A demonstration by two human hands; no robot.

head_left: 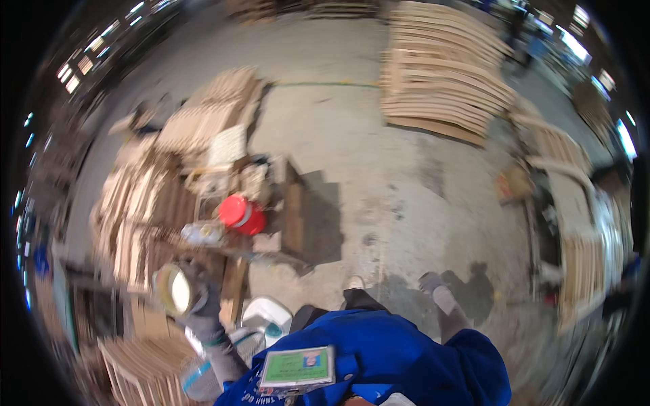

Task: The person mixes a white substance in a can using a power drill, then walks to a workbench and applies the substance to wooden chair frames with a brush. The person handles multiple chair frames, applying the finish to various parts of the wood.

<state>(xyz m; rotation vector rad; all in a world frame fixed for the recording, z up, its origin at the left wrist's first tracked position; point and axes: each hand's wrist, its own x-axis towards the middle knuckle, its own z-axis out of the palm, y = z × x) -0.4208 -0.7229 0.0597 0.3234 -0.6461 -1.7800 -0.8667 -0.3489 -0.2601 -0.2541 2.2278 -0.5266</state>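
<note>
One gloved hand shows, the left hand, raised over the near left side of a cluttered wooden workbench. Its fingers wrap tightly around a small round tin, tilted so that its open mouth faces the camera; the inside looks pale, cream to white. The grey sleeve of that arm rises from the lower edge beside a blue jacket, and a green badge in a clear holder hangs at the chest. The right hand is out of view, so its grip cannot be told.

Just beyond the tin, near the middle of the bench, stands a red jar with a red lid, and a clear plastic bottle lies beside it, closer to the hand. A white plastic can sits on the floor just beside the arm, below the bench's near edge. Stacks of pale wooden slats crowd the bench's left side and spread further left.

On the grey concrete floor, a large pile of curved wooden boards lies well apart at the far side, and more wooden frames line the right. Two shoes show below, one pale and one grey. Motion blur softens most of the finer detail.
</note>
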